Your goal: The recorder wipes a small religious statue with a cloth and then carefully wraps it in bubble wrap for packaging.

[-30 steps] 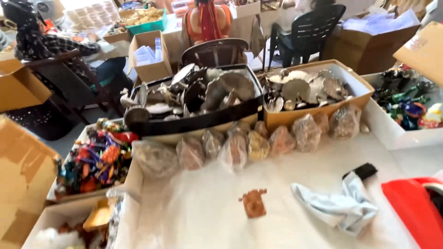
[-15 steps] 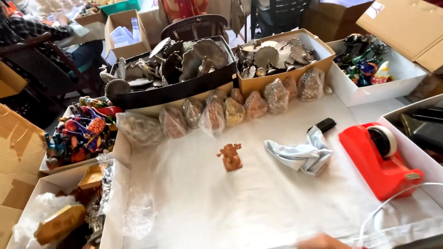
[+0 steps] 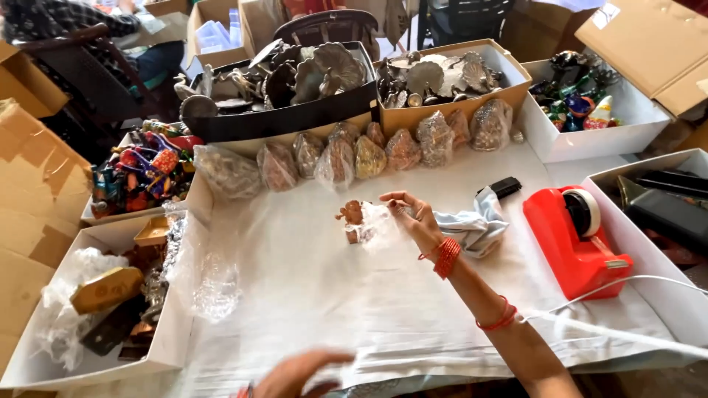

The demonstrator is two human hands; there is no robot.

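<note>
My right hand reaches out over the white paper-covered table. My fingers are bent and pinch a thin clear plastic bag. The bag touches the small brown carved figure, which stands on the paper in the middle of the table, just left of my hand. I cannot tell if the figure is inside the bag. My left hand is low at the bottom edge, fingers spread wide, holding nothing. A crumpled pale blue cloth lies just right of my right hand. A red tape holder sits farther right. A row of small wrapped lumps in clear bags lies behind the figure.
</note>
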